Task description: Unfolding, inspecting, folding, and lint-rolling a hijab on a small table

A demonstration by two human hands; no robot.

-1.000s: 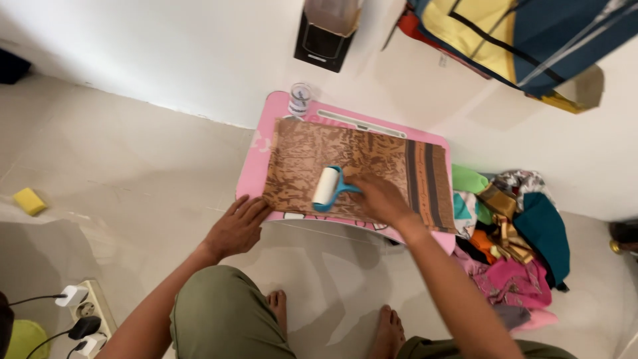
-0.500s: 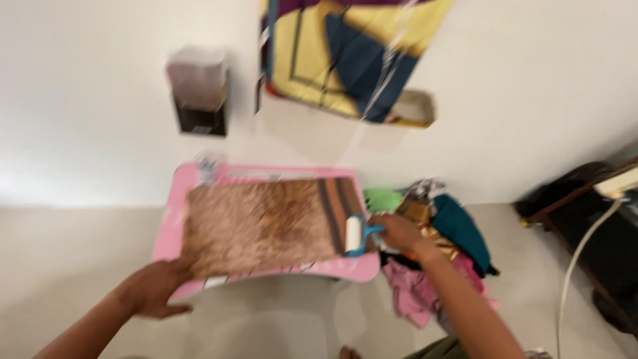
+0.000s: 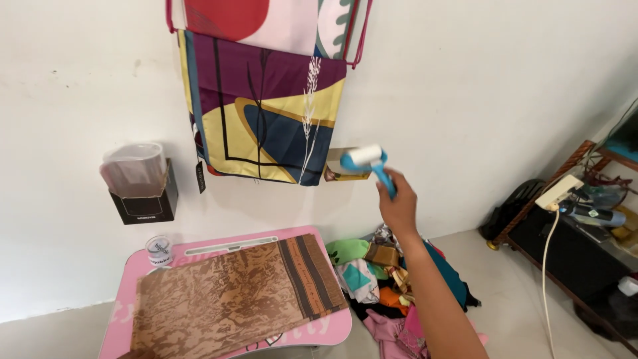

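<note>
White wall, right hand [image 3: 399,209] gripping cylindrical lint roller [image 3: 367,161]

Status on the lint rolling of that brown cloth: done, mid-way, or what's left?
Looks done: the brown cloth lies flat on the pink table, nothing on it. In hand: the right hand holds the lint roller up near the wall, beside a small box below the hanging cloth. Left: the clothes pile on the floor sits unsorted. The left hand is out of view.

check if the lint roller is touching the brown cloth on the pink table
Apart. The head view shows the right hand holding the lint roller raised against the wall, well clear of the brown cloth on the pink table.
</note>
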